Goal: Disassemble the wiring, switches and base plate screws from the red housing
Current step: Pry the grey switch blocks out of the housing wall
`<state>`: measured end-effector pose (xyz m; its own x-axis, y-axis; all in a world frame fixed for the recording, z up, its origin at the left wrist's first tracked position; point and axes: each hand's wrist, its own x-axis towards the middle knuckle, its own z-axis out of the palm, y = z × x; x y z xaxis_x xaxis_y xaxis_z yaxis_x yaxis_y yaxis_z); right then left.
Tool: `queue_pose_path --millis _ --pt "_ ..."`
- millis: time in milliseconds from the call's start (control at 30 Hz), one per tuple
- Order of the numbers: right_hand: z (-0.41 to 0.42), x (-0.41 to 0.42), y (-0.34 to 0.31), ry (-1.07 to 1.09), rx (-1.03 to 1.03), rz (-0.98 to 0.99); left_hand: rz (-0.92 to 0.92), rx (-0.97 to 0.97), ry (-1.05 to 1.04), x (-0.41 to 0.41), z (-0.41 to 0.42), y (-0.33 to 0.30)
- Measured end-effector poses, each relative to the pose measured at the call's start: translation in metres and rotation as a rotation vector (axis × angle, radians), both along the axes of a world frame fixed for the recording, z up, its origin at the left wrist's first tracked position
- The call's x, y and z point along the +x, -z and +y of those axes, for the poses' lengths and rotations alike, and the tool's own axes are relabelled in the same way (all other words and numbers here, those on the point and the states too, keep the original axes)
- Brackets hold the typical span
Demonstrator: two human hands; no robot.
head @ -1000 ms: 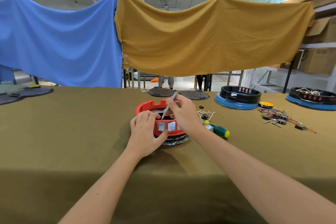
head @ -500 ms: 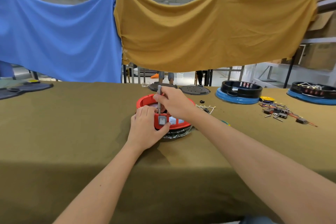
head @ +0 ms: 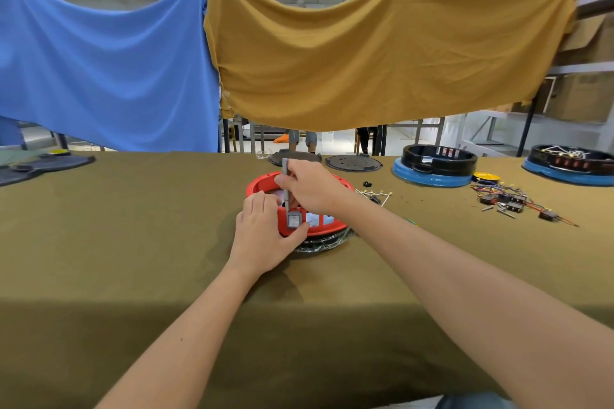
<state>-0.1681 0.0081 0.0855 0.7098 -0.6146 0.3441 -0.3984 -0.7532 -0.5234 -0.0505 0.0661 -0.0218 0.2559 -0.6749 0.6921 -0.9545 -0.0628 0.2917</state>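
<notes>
Two hands (head: 265,229) work one red housing (head: 332,229), two black housings (head: 435,159) aside.

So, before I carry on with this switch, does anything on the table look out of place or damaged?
Nothing looks damaged. The left hand steadies the red housing while the right hand holds a grey tool upright over the switch. Loose wires and removed switches lie scattered at right, as expected mid-disassembly.
</notes>
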Motion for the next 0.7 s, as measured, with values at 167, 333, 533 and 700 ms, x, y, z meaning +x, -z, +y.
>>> queue_pose_path --millis 167,333,533,700 --pt "-0.005 0.012 -0.012 0.014 0.001 0.144 -0.018 -0.009 0.009 0.002 -0.001 0.001" --pt "-0.007 0.019 -0.02 0.028 -0.014 0.231 -0.021 0.003 0.006 0.002 0.0 0.001" --pt "-0.003 0.01 -0.01 -0.008 -0.058 0.125 -0.015 -0.003 0.015 0.003 -0.001 0.002" --pt "0.002 -0.01 0.013 -0.031 -0.082 -0.069 -0.034 -0.003 -0.001 0.003 -0.002 0.003"
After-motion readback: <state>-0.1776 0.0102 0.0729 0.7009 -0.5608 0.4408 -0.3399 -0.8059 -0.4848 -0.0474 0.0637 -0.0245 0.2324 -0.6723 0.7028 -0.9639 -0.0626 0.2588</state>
